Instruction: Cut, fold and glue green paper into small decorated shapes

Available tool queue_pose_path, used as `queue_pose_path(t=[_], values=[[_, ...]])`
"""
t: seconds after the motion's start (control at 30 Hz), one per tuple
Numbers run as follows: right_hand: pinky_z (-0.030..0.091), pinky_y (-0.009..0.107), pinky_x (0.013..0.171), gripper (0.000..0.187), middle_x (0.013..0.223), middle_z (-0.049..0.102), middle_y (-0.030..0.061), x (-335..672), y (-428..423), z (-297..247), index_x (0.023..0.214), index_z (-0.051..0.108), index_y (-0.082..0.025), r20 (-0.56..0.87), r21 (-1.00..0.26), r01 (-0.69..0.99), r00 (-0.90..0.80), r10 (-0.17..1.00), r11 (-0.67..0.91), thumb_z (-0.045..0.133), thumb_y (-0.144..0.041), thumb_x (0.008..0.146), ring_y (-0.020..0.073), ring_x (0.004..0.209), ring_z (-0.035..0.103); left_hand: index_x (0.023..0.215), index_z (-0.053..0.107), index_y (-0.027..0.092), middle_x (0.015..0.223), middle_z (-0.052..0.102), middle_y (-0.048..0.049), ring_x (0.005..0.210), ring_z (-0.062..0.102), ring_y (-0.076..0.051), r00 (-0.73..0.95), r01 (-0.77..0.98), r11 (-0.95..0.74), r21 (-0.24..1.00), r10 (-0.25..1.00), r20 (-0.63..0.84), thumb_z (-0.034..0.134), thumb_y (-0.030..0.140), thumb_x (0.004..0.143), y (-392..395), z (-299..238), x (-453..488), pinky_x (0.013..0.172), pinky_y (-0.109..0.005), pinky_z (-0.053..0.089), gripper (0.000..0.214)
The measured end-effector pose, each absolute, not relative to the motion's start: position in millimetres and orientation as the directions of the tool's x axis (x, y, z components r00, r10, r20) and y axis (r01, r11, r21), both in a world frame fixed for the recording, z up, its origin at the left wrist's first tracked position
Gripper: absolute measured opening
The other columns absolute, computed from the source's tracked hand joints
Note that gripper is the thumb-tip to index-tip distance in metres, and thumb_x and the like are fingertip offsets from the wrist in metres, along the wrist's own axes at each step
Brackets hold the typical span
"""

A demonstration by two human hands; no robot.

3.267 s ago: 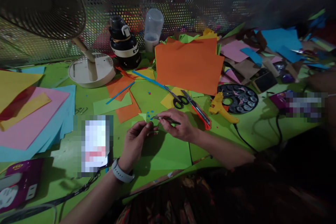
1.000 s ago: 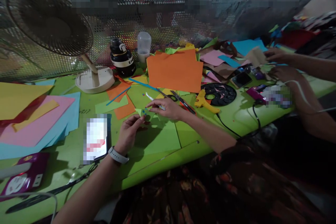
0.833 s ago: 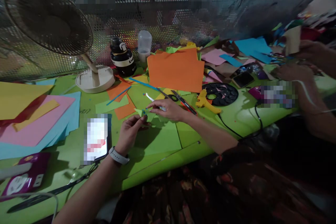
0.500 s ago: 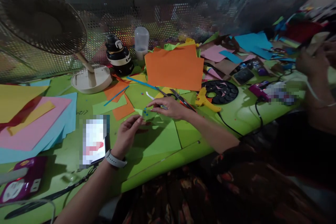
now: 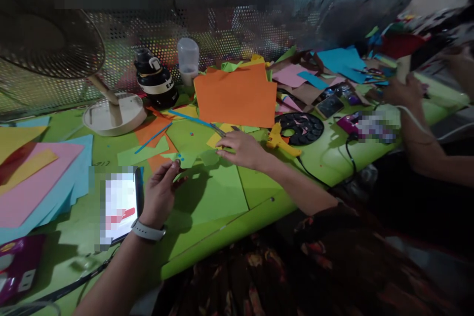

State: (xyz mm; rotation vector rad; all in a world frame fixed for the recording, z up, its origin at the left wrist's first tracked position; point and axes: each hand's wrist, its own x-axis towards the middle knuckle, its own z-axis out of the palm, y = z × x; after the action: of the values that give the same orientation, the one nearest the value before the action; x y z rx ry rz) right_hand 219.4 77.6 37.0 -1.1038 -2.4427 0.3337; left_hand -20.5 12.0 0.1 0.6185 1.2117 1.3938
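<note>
My left hand (image 5: 161, 190), with a pale watch strap on its wrist, pinches a small light green paper piece (image 5: 188, 159) between thumb and fingertips. Tiny blue bits (image 5: 179, 157) sit on that piece near the thumb. My right hand (image 5: 246, 150) is stretched over the table, palm down, with thumb and fingers apart. Slim metal prongs (image 5: 219, 131) show just past its fingers; whether they touch the hand is hidden. Below both hands lies a light green sheet (image 5: 215, 192). A yellow glue gun (image 5: 279, 140) rests to the right of my right hand.
An orange sheet (image 5: 237, 96) stands behind my hands. A black round palette (image 5: 305, 128) lies to the right, a lit phone (image 5: 120, 207) to the left. Behind are a black bottle (image 5: 157, 81) and a fan (image 5: 114, 113). Another person's hand (image 5: 403, 91) works at far right.
My right hand has moved away from the green piece, further right, and its fingers have spread. The slim tool it pinched no longer shows between the fingertips. The view has shifted right.
</note>
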Motion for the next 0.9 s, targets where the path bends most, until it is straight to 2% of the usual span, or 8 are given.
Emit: queue_pose_path(t=[0.2,0.27,0.37,0.43,0.5,0.6,0.7,0.9], values=[[0.040,0.034,0.077,0.017,0.090,0.063,0.0081,234,62,22,0.083,0.070,-0.017,0.204,-0.320,0.687,-0.622,0.756,0.652,0.056,-0.024,0.088,0.0203,0.088,0.056,0.082,0.066,0.019,0.074,0.065,0.0013,0.078,0.068,-0.014,-0.233,-0.450,0.197,0.871,0.916,-0.327,0.083,0.031,0.061,12,0,-19,0.057,-0.017,0.050,0.029],[0.040,0.038,0.084,0.014,0.099,0.063,0.0090,235,59,22,0.080,0.070,-0.017,0.269,-0.371,0.686,-0.566,0.779,0.626,0.058,-0.023,0.085,0.0225,0.096,0.055,0.081,0.066,0.020,0.072,0.065,0.0017,0.076,0.067,-0.013,-0.224,-0.461,0.202,0.864,0.916,-0.334,0.082,0.031,0.062,11,0,-17,0.057,-0.017,0.049,0.028],[0.043,0.038,0.086,0.018,0.102,0.063,0.0075,228,57,25,0.091,0.067,-0.018,0.324,-0.630,0.576,-0.416,0.850,0.521,0.053,-0.030,0.089,0.0205,0.096,0.057,0.080,0.066,0.020,0.072,0.064,0.0027,0.075,0.066,-0.011,-0.215,-0.472,0.173,0.864,0.928,-0.303,0.082,0.031,0.063,8,0,-11,0.058,-0.016,0.049,0.026],[0.047,0.033,0.078,0.027,0.100,0.064,0.0072,219,58,29,0.103,0.062,-0.019,0.216,-0.825,0.432,-0.356,0.909,0.365,0.049,-0.039,0.091,0.0173,0.088,0.059,0.079,0.066,0.020,0.072,0.064,0.0033,0.073,0.065,-0.010,-0.212,-0.467,0.165,0.868,0.933,-0.291,0.081,0.031,0.064,6,1,-8,0.059,-0.016,0.049,0.025],[0.048,0.030,0.072,0.034,0.104,0.064,0.0084,208,59,30,0.109,0.060,-0.019,0.072,-0.930,0.312,-0.359,0.930,0.193,0.052,-0.046,0.089,0.0160,0.085,0.060,0.078,0.066,0.020,0.074,0.064,0.0035,0.071,0.064,-0.010,-0.197,-0.449,0.177,0.876,0.936,-0.290,0.081,0.032,0.064,4,1,-5,0.059,-0.017,0.049,0.024],[0.048,0.030,0.075,0.033,0.096,0.066,0.0073,195,62,28,0.095,0.064,-0.017,-0.041,-0.968,0.242,-0.419,0.907,0.068,0.062,-0.047,0.082,0.0156,0.083,0.059,0.078,0.066,0.020,0.077,0.065,0.0034,0.069,0.064,-0.009,-0.156,-0.409,0.190,0.892,0.949,-0.273,0.080,0.034,0.065,2,0,-3,0.058,-0.018,0.048,0.024],[0.046,0.030,0.078,0.028,0.085,0.066,0.0040,192,68,24,0.083,0.066,-0.017,-0.038,-0.977,0.203,-0.445,0.895,0.059,0.067,-0.044,0.079,0.0144,0.080,0.059,0.076,0.064,0.020,0.074,0.065,0.0026,0.068,0.064,-0.011,-0.128,-0.414,0.180,0.893,0.959,-0.252,0.076,0.038,0.069,2,0,-4,0.057,-0.019,0.048,0.023],[0.046,0.028,0.073,0.027,0.084,0.067,0.0029,201,77,17,0.085,0.067,-0.019,-0.049,-0.986,0.164,-0.380,0.924,0.015,0.068,-0.045,0.078,0.0132,0.077,0.058,0.081,0.069,0.019,0.090,0.072,-0.0031,0.074,0.066,-0.013,-0.137,-0.294,0.173,0.940,0.966,-0.221,0.069,0.042,0.076,2,1,-8,0.059,-0.021,0.048,0.023]])
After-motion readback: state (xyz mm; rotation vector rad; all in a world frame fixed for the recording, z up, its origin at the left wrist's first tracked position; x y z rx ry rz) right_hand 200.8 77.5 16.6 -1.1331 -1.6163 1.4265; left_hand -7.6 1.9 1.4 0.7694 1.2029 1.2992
